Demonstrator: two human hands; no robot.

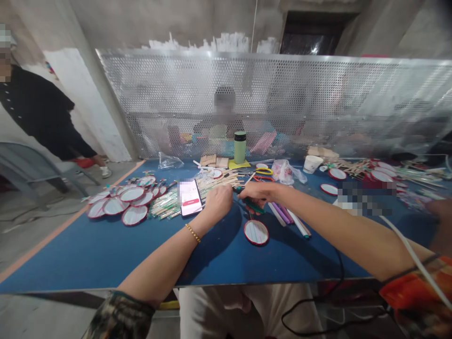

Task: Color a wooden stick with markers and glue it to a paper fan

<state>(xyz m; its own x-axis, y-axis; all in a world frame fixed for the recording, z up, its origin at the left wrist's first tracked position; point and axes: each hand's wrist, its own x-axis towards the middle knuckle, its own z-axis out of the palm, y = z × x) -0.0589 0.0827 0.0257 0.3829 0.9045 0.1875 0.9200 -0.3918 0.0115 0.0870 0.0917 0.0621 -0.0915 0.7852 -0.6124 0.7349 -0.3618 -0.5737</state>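
Observation:
My left hand [219, 200], with a gold bead bracelet at the wrist, is closed near the middle of the blue table; what its fingers pinch is too small to make out. Just to its right, my right hand [256, 194] is wrapped round a green-handled tool [253, 205], whose tip points toward my left hand. Below the tool lies a round white disc with a red rim [256, 232]. A phone with a lit screen [190, 197] lies left of my left hand, beside bundled sticks [165, 204]. Purple and white sticks [282, 214] lie under my right forearm.
Red-rimmed discs [131, 194] are piled at the left. Behind my hands stand a green bottle [239, 148], orange-handled scissors [263, 178] and a paper cup [312, 164]. A perforated metal screen [176, 94] borders the table's back. A cable hangs at right; a person stands at far left.

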